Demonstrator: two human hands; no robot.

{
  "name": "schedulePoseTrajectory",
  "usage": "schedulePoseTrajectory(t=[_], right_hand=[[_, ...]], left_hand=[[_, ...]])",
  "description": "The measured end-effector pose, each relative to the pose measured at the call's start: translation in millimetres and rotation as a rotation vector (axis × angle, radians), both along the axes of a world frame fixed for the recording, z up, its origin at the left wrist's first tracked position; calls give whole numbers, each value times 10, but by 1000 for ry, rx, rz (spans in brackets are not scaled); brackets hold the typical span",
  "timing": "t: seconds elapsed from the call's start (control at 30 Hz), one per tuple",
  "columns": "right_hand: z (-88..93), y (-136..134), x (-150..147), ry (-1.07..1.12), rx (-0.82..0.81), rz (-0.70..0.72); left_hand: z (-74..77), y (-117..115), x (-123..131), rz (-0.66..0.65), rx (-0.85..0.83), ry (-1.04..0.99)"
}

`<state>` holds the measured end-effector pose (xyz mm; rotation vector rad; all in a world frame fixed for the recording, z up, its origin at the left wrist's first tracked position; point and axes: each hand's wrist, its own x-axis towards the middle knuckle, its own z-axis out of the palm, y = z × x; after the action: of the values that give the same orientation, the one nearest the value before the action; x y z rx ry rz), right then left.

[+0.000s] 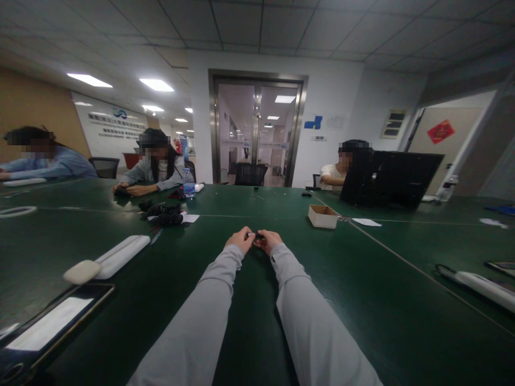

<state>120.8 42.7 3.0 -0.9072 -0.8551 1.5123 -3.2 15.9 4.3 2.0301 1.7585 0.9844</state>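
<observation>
Straight ahead, both my arms in grey sleeves stretch over the green table (249, 332). My left hand (240, 239) pinches one side of a small black object (257, 234), thumb on top. The fingers of my right hand (271, 240) are curled around its other side. Most of this object is covered by the fingers, so its kind cannot be made out. Both hands sit close together, just above or on the tabletop.
An open box (323, 219) stands ahead to the right, before a black monitor (390, 179). On the left lie a phone (56, 324), a white case (123, 256), dark gear (163, 213) and a water bottle (189, 183). Several people sit across the table.
</observation>
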Motion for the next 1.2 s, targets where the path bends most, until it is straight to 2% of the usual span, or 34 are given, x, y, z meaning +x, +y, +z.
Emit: schedulePoseTrajectory(t=[0.47, 1.2], right_hand=[[-3, -16, 0, 6, 18, 47], [-29, 19, -8, -11, 7, 18]], left_hand=[[-47, 56, -12, -3, -3, 27], [-51, 67, -22, -35, -16, -3]])
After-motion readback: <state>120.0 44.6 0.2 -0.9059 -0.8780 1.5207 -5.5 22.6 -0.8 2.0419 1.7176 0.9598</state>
